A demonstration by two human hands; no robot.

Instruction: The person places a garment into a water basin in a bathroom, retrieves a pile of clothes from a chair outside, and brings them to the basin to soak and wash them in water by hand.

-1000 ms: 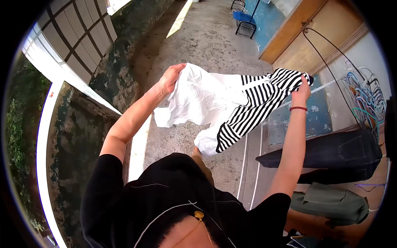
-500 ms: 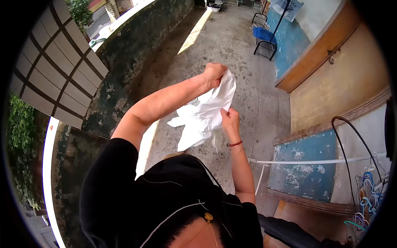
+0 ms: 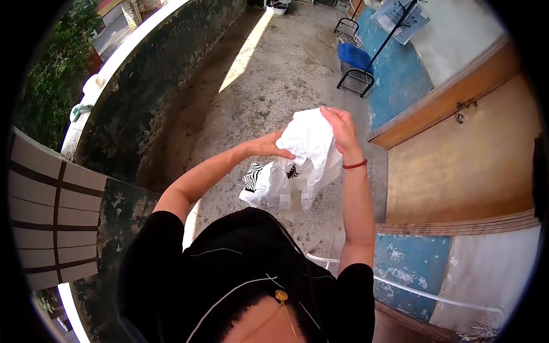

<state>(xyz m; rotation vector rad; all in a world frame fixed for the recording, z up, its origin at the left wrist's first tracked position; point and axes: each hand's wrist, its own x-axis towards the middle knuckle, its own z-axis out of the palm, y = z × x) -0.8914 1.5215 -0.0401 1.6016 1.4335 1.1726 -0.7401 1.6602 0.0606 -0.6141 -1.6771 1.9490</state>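
A crumpled white garment with black-and-white striped parts hangs between my two hands, above the concrete floor. My left hand grips its left edge, thumb over the fabric. At its upper right, my right hand pinches the cloth between thumb and fingers, with a red bead bracelet on the wrist. The striped part dangles at the lower left of the bundle, and the loose white cloth falls below my hands.
A dark, peeling low wall runs along the left. On the right are a wooden door, a blue-and-white wall and a white rail. A black metal stand with a blue bag stands farther ahead.
The garment was stretched wide between my hands, then gathered. My left hand has come down and left, my right hand up and right. The hanging clothes have left the view as the camera turned.
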